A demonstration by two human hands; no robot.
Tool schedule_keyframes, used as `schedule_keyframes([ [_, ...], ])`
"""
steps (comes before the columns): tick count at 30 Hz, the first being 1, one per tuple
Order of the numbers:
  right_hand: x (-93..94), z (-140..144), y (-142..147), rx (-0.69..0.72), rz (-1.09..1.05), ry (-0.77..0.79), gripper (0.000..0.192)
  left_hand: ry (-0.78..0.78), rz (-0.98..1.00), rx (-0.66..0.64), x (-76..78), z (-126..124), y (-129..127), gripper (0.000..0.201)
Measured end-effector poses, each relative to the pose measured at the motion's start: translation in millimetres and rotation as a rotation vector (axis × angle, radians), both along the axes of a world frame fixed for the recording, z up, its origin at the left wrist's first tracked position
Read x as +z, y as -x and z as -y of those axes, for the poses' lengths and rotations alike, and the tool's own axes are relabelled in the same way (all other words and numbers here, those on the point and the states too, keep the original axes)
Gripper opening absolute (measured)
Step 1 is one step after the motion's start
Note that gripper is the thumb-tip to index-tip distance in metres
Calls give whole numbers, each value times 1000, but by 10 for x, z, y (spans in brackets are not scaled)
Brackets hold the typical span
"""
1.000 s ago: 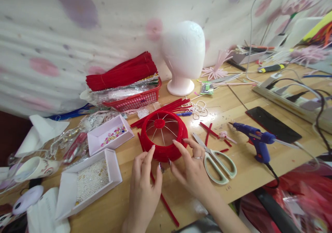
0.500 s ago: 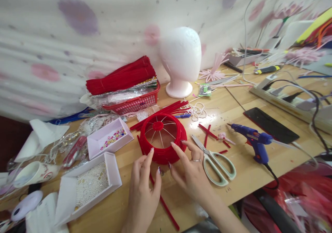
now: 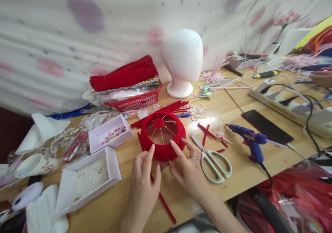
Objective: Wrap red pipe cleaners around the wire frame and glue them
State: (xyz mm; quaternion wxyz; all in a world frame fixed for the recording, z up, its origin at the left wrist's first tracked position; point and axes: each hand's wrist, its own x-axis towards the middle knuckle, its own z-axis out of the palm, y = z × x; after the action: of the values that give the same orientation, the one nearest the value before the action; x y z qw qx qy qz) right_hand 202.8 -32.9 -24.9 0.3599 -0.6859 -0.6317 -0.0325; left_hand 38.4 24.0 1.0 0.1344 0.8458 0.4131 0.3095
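Observation:
A round red frame (image 3: 166,152), fuzzy like chenille stems, sits in front of me. Thin bare wires run from its rim to a small red disc in the middle. At its near left side my left hand (image 3: 145,177) lays the index fingertip on the band, thumb low at its edge. My right hand (image 3: 190,167), with a ring on one finger, holds the near right side the same way, more fingers curled against the band. Beside the right hand lie scissors (image 3: 216,163) with pale green handles. A loose red stem (image 3: 166,207) passes beneath the left hand.
A blue glue gun (image 3: 250,139) and a black phone (image 3: 267,125) lie right, near a power strip (image 3: 290,110). White boxes of beads (image 3: 90,177) and gems (image 3: 111,134) stand left. Behind are a red basket (image 3: 137,100) and a foam head (image 3: 183,60). Another person's hand (image 3: 323,78) shows far right.
My hands keep nearly the same hold on the red frame. The view has shifted slightly, and another person's hand has appeared at the far right edge.

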Motion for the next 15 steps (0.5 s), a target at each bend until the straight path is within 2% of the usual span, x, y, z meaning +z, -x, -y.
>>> schedule_keyframes([
  [10, -2, 23, 10, 2, 18, -12, 62, -32, 28, -13, 17, 53, -2, 62],
  [15, -18, 17, 8, 0, 12, -22, 63, -81, 99, -39, 42, 53, 10, 46],
])
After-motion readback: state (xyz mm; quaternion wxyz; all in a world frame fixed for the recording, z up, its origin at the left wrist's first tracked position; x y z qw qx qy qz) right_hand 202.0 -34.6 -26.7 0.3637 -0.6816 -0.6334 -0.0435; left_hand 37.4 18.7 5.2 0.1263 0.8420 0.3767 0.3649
